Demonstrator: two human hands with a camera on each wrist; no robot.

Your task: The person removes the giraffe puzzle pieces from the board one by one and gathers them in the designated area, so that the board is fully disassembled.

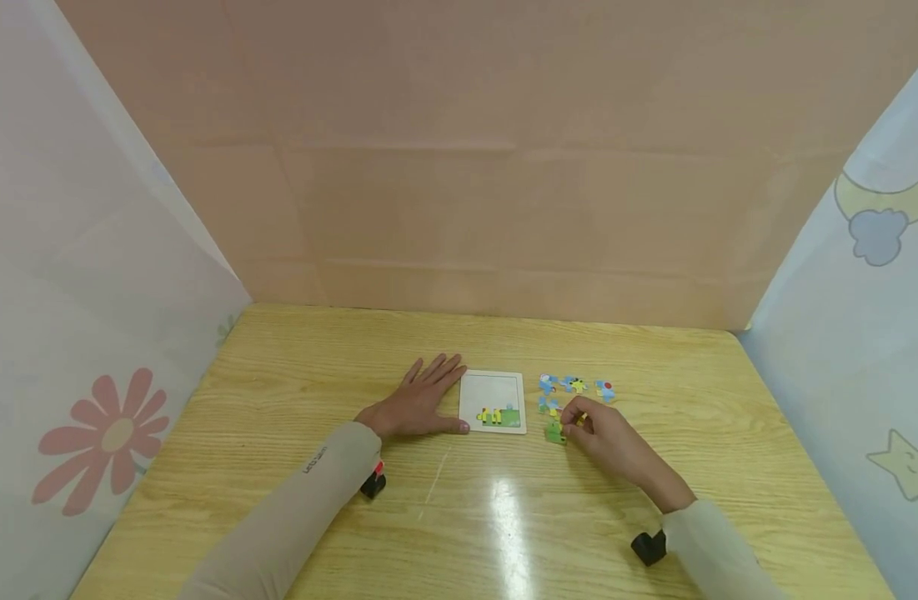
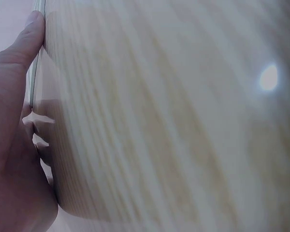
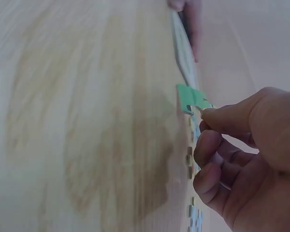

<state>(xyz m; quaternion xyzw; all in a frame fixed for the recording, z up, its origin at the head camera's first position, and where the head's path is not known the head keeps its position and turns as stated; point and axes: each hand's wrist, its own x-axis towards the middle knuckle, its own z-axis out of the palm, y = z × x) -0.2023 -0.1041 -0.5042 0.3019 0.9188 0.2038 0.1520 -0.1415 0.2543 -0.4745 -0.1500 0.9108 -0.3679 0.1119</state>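
A: In the head view, two pale sleeves (image 1: 278, 508) come nearest, reaching over the desk (image 1: 293, 375). Where's the green puzzle piece (image 1: 554, 432)?

B: At the fingertips of the right hand (image 1: 601, 433), pinched by thumb and forefinger, just beside the right side of the puzzle tray (image 1: 491, 387).

A: Where's that tray, and what's in it?

B: About midway between the desk's left and right edges. Green and yellow pieces (image 1: 506, 417) lie in it along the near side, toward the near right corner. Loose pieces (image 1: 574, 384) lie on the desk off its right side.

A: The left hand (image 1: 419, 408)?

B: On the desk, fingers spread, thumb and forefinger tips at the tray's left corners.

A: Left wrist view?

B: The palm is closest, the straight thumb against the tray's side. I can't tell there how the other fingers lie.

A: Right wrist view?

B: The green piece juts past the thumb tip; the other fingers curl inward.
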